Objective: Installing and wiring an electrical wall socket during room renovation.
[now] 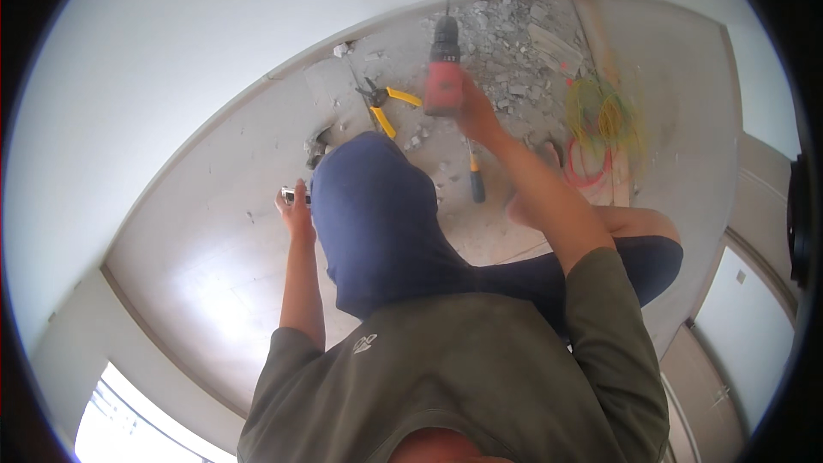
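My right hand (pixel 480 111) grips a red and black cordless drill (pixel 444 77), its bit pointing up toward the far wall. The drill hangs over the floor beside the rubble, a little blurred. Left of my bent knee, my left hand (pixel 297 210) is closed around a small silver and black object (pixel 296 196) whose kind I cannot make out. Pliers with yellow handles (pixel 383 105) lie spread on the floor, left of the drill. A screwdriver-like tool with a black and orange handle (pixel 477 182) lies between my legs.
Broken rubble (pixel 514 51) covers the floor along the far wall (pixel 257 17). Loops of yellow-green wire (pixel 604 116) and red wire (pixel 587 173) lie to the right, near my foot. Chunks of debris (pixel 317 147) sit beyond my knee. A white door (pixel 744 326) stands at the right.
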Tool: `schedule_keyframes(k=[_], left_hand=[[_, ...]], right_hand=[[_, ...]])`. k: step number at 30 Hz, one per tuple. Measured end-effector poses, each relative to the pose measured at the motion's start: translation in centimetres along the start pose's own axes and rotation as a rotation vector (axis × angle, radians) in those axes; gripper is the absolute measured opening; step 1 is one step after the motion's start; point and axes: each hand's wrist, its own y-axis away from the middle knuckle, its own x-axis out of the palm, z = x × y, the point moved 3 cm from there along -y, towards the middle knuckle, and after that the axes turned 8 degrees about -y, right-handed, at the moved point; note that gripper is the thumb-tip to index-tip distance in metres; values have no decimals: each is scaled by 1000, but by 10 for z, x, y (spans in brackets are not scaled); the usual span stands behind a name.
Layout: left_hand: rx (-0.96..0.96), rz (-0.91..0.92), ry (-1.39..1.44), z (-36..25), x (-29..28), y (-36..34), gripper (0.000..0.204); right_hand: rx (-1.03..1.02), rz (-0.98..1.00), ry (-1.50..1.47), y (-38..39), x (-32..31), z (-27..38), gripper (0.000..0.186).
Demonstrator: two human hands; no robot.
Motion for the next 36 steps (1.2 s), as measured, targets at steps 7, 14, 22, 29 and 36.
schedule_keyframes(k=[7, 14, 22, 29, 36], left_hand=[[178, 298, 209, -70, 30, -4, 52], [508, 1084, 388, -207, 59, 41, 57], [402, 1816, 321, -317, 122, 163, 46], [219, 2076, 223, -342, 180, 171, 49], [206, 2019, 230, -381, 182, 221, 58]], right_hand=[[32, 327, 444, -8, -94, -8, 51], [204, 240, 977, 63, -325, 2, 55], [1016, -528, 431, 429, -396, 100, 54], [1283, -971, 119, 715, -219, 120, 46], [1718, -1153, 53, 811, -114, 130, 51]])
